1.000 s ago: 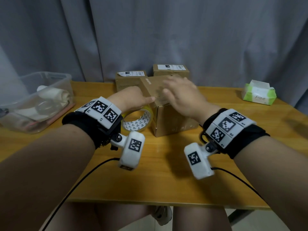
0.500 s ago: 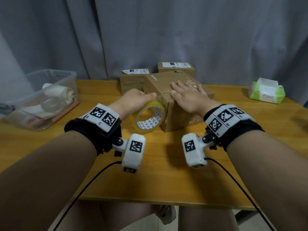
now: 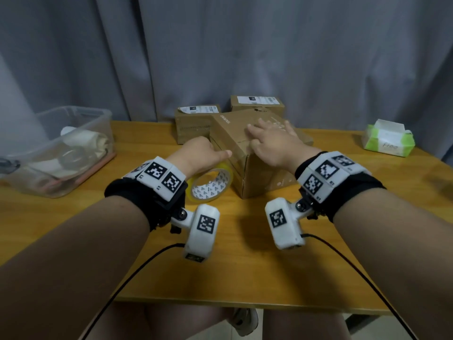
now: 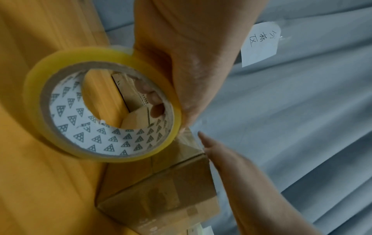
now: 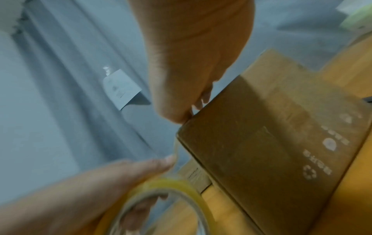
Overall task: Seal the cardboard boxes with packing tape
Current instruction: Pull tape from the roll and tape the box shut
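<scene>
- Left hand (image 3: 196, 155) grips a tape roll (image 3: 210, 184) beside the box (image 3: 259, 173).
- Right hand (image 3: 272, 143) lies flat on the box top.
- Two more boxes (image 3: 193, 123) stand behind, on the table (image 3: 245, 266).

Yellow tape roll (image 3: 210, 184); brown box (image 3: 259, 168)

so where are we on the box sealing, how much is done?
Early. Done: the near box has its top flaps closed. In hand: the right hand presses flat on its top while the left hand grips the tape roll at the box's left side, and a clear strip seems to run from roll to box edge. Left: finishing this seam, then the two boxes behind; whether they're taped is unclear.
</scene>
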`<state>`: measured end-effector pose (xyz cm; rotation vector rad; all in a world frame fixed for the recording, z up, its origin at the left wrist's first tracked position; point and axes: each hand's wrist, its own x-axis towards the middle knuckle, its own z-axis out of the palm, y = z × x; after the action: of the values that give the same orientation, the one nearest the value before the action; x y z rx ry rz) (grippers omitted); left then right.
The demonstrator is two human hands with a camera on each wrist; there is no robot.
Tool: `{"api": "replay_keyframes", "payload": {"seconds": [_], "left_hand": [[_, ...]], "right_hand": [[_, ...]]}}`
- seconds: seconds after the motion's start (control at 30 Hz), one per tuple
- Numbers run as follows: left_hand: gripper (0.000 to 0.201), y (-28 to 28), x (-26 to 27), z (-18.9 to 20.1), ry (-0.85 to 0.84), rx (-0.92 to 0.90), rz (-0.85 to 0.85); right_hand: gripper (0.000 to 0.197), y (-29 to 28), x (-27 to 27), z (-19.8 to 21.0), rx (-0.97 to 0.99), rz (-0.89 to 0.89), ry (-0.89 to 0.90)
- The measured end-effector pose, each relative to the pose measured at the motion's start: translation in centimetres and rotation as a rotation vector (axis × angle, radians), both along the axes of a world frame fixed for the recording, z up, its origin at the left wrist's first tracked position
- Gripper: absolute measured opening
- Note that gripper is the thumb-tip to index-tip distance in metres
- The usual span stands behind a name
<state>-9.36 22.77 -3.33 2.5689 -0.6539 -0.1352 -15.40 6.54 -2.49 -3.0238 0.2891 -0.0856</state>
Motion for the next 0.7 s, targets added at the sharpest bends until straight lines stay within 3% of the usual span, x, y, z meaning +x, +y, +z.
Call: {"api": "replay_keyframes", "payload": {"seconds": [0.13,0.23,0.37,0.7], "left_hand": [[0.050,0.0,0.3,-0.8,0.054,-0.038,-0.015],[0.035,0.8,0.6,-1.9,0.123,-0.231,-0.071],[0.020,1.5,-0.1,-2.5,0.155,-0.512,-0.133],[0.024,-0.8,-0.3,-1.0,0.189,-0.131,-0.097]], "right_hand": [[0.057,1.6,-0.1,-1.3,0.019,0.083,-0.078],[0.065,1.4,0.2,-2.4,-0.049,0.048,-0.122],[0.059,0.8,0.4,-2.5,-0.083,0.068,-0.135],[0.057,0.2,0.2,-2.5,-0.083,0.078,-0.130]]}}
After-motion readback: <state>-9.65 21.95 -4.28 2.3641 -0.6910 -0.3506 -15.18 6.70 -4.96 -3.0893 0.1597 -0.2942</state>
